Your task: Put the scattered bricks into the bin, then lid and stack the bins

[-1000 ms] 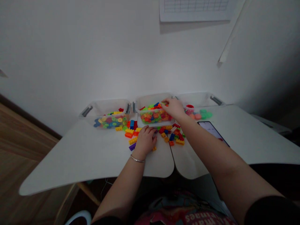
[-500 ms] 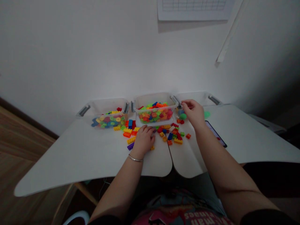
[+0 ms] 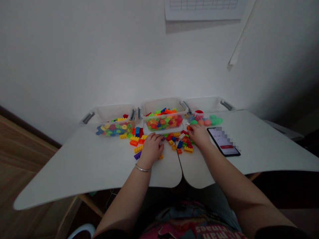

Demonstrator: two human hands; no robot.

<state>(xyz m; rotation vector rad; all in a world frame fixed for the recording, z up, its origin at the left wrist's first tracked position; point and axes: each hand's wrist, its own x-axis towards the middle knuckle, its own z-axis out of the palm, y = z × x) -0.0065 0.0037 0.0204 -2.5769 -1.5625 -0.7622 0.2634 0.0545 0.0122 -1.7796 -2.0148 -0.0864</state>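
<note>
My left hand (image 3: 152,147), with a bracelet at the wrist, rests palm down over the left part of a pile of toy bricks. Its fingers are loosely spread. Beside it lie a yellow brick (image 3: 138,149) and a purple brick (image 3: 137,155). My right hand (image 3: 200,135) is low at the right side of the pile, its fingers curled and fingertips at an orange brick (image 3: 189,127); the grip is partly hidden. Close by are a blue brick (image 3: 179,144) and a long yellow brick (image 3: 188,150).
Three clear bins stand along the wall: a left bin (image 3: 113,109) and a middle bin (image 3: 161,102) with colourful pieces, and a right bin (image 3: 209,101) with a red cup (image 3: 198,114) and green pieces. A phone (image 3: 221,141) lies right of my right arm on the white table (image 3: 99,166).
My right hand has come down and left from beside the right bin to the edge of the brick pile, uncovering the red cup and phone. The left hand stays in place.
</note>
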